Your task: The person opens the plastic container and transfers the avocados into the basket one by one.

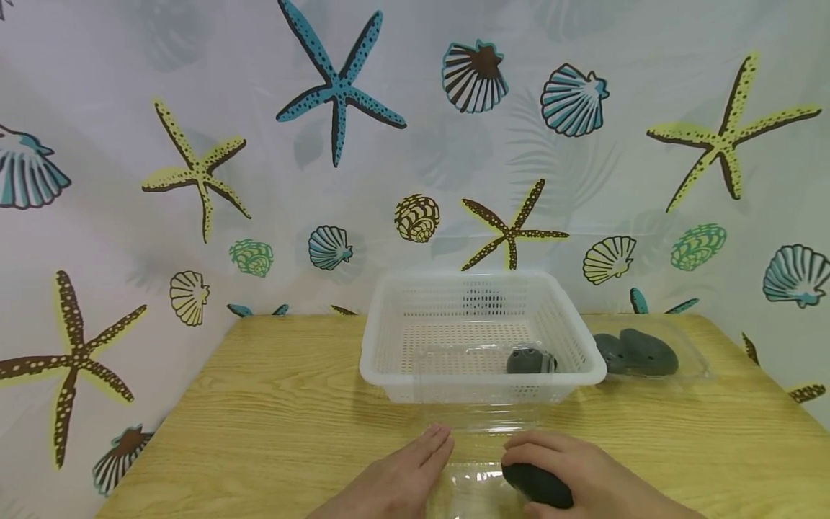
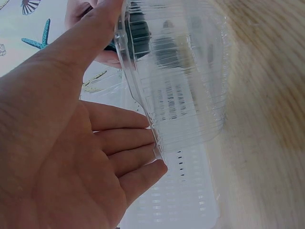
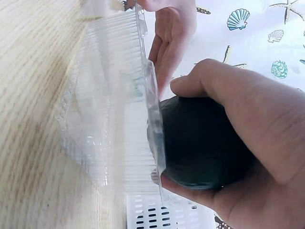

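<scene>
My right hand (image 1: 577, 472) grips a smooth, very dark green, egg-shaped thing (image 1: 538, 485), whose exact kind I cannot tell. In the right wrist view this dark oval thing (image 3: 205, 143) is at the rim of a clear plastic clamshell box (image 3: 114, 119), with the thumb and fingers curled round it. On the box's other side, my left hand (image 1: 402, 472) has its fingers straight. The left wrist view shows those fingertips (image 2: 157, 167) touching the box's edge. The clamshell's raised lid (image 1: 483, 414) stands in front of the white basket.
A white perforated plastic basket (image 1: 372, 346) stands at the back of the wooden table (image 1: 272, 404). Inside it lies a dark rounded thing (image 1: 528, 361). Right of the basket, another clear box (image 1: 697, 360) holds similar dark oval things (image 1: 648, 353). A shell-and-starfish-patterned sheet (image 1: 415, 144) hangs behind.
</scene>
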`<state>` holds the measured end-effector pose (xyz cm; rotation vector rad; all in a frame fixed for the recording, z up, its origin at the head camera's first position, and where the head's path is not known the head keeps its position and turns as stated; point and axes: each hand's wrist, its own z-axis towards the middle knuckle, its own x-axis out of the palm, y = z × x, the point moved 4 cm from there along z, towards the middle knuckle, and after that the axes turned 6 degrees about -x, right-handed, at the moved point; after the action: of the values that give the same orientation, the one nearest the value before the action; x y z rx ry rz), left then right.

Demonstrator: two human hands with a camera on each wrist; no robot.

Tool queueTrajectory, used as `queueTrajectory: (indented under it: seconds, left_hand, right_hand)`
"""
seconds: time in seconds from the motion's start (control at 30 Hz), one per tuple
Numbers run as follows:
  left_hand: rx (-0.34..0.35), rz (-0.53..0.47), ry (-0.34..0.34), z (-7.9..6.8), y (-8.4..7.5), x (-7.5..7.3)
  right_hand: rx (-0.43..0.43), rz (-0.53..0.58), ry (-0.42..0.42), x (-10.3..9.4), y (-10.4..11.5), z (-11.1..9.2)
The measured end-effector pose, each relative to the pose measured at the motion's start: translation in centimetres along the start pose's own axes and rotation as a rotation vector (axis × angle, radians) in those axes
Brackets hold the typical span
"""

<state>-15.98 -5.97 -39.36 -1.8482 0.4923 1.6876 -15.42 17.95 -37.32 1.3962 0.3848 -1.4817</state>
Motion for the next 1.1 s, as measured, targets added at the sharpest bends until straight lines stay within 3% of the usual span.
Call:
queueTrajectory:
  seconds: [0.2,0.4,0.87,1.1]
  left_hand:
    - [0.007,-0.015,-0.006,0.0,0.0,0.0]
    - [-0.015,0.0,-0.005,0.0,0.0,0.0]
    - [0.013,0.041,-0.006,0.1,0.0,-0.1]
    - [-0.025,-0.026,0.043,0.0,0.0,0.1]
  right_hand:
    - [-0.082,-0.06,-0.09,-0.7,0.2,-0.5]
    - [-0.09,-0.088,-0.121,-1.4,0.1,-1.0]
    - [0.007,-0.125,-0.126,-2.3,-1.3,-3.1]
    - [0.08,-0.069,-0.095,-3.2,-1.9,-3.7]
